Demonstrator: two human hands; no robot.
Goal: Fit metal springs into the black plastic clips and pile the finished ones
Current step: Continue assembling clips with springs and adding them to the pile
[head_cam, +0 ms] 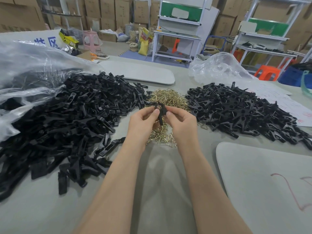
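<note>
Both hands meet over the table's middle, holding one black plastic clip between them. My left hand pinches its upper left part with thumb and fingers. My right hand pinches its right side. Under and beyond the hands lies a heap of brass-coloured metal springs. A large pile of loose black clip parts covers the left of the table. On the right sits a pile of assembled clips, with metal glinting in them. I cannot tell whether a spring sits in the held clip.
A clear plastic bag spills over the left pile; another crumpled bag lies at the back right. Grey foam pads lie at the back and front right. White paper with red marks lies right. Workbenches, stools and cardboard boxes stand beyond.
</note>
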